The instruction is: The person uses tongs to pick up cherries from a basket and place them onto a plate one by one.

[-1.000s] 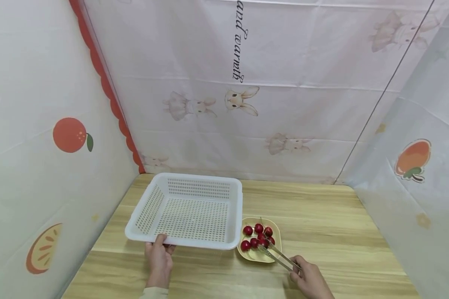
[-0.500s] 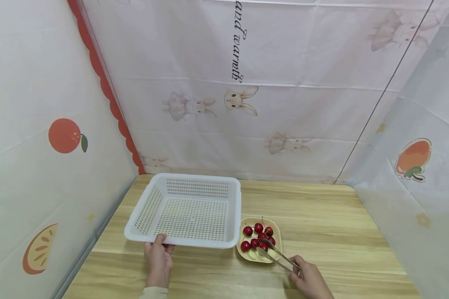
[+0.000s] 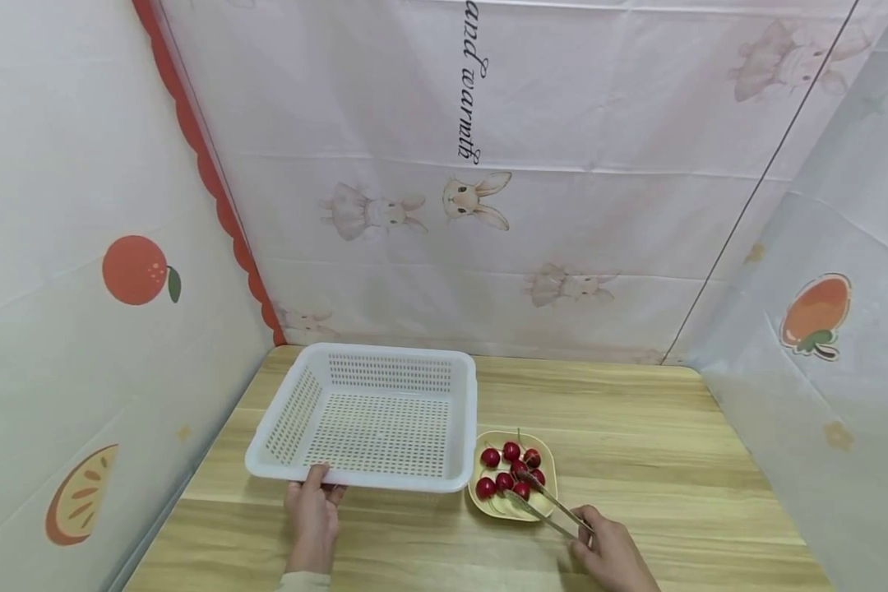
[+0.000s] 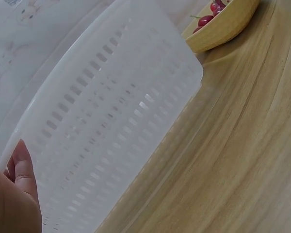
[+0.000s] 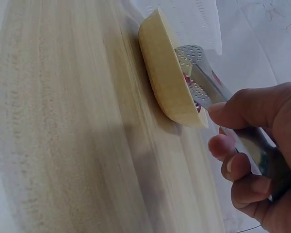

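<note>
My left hand (image 3: 313,520) grips the near rim of a white plastic basket (image 3: 385,479) with slotted walls, thumb over the edge. Nothing lies in the basket. To its right is a shallow yellow bowl (image 3: 488,507) with several dark red cherries (image 3: 505,482), some with stems. My right hand (image 3: 611,549) holds metal tongs (image 3: 558,506) from the lower right. Their two perforated tips stand apart over the front cherries, and one cherry sits between them. In the right wrist view the bowl's wall (image 5: 165,77) hides most of the cherries.
All of this stands on a wood-grain table (image 3: 636,444). Printed cloth walls (image 3: 385,99) enclose it at the back and on both sides. The basket's right edge is close beside the bowl's left rim.
The tongs' tips have spread a little wider over the cherries, and the lower tip has shifted slightly left. The basket has moved very slightly left; the left hand keeps its grip.
</note>
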Demonstrator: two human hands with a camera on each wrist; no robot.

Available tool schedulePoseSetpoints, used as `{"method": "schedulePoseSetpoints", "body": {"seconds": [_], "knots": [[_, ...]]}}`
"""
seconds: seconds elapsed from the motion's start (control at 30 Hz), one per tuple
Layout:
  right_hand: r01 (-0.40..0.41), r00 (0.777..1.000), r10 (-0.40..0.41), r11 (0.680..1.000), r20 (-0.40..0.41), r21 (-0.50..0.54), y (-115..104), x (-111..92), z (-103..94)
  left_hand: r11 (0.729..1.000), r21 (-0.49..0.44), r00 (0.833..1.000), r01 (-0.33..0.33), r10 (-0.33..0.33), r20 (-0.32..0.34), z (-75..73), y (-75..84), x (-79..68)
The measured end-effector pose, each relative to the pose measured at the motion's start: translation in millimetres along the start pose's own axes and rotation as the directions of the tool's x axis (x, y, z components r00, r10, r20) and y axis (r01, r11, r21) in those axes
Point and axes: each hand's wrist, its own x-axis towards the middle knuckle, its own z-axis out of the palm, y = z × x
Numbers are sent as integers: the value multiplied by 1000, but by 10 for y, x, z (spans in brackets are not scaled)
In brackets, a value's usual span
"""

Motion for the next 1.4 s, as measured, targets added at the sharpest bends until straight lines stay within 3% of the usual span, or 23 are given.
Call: {"method": "schedulePoseSetpoints", "body": {"seconds": [0.27,0.43,0.6,0.77,0.93,1.2,1.4], "knots": [[-30,1000,30,998,-8,49,-105,24,-94,1000,-2,998,30,-29,57,-55,123,-19],[-85,996,86,996,-38,25,-93,22,-135,999,-29,998,31,-30,47,-31,111,-21],[-128,990,133,988,-53,81,-99,15,-133,999,-29,999,17,-17,32,-32,84,-25],[-164,979,179,975,-96,152,-136,10,-143,995,85,998,53,-56,38,-24,70,-52],[-223,963,243,962,-116,158,-181,-1,-139,967,239,993,89,-106,60,-30,57,-116],[-277,944,290,956,-157,98,-123,-69,-150,950,304,992,73,-102,78,-19,40,-156],[-330,927,348,934,-141,137,-69,-68,-178,938,340,990,63,-103,100,-6,40,-220]]}}
